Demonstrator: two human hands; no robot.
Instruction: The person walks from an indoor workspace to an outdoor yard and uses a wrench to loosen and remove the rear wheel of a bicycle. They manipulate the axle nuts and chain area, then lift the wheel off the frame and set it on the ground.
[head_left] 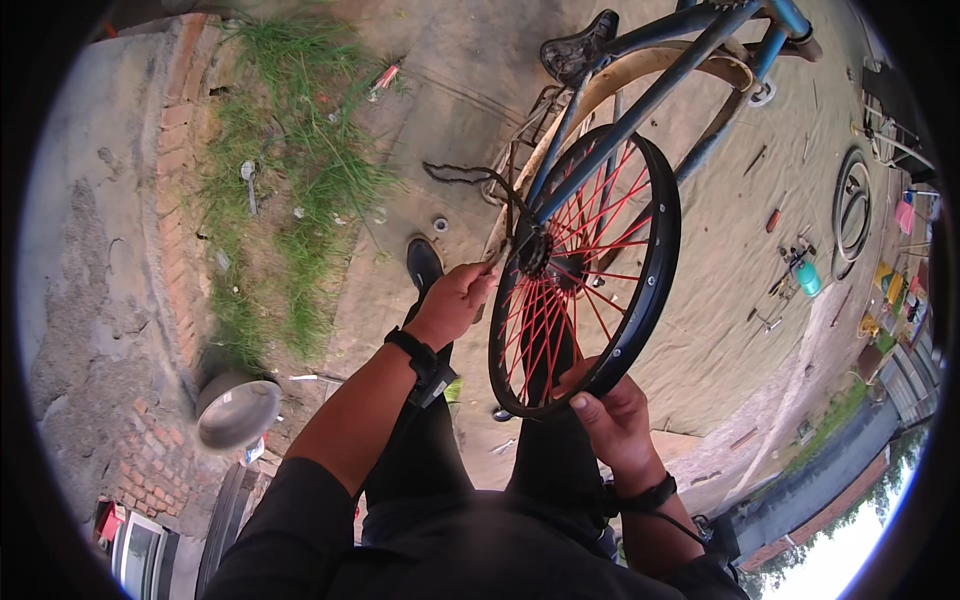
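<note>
A black bicycle wheel rim with red spokes stands tilted in front of me, without a tyre on it. My right hand grips the rim at its near lower edge, thumb on the outer side. Beside the hub, my left hand is closed; what its fingers hold is hidden. The dark sprocket sits at the hub, and a loose chain hangs off to the left. The blue bicycle frame reaches the hub from above, with a tan mudguard behind its tubes.
A boot stands beside the frame at the top. On the ground at right lie a tyre, a turquoise can and scattered tools. A nut-like metal ring lies left. Grass and a metal basin are further left.
</note>
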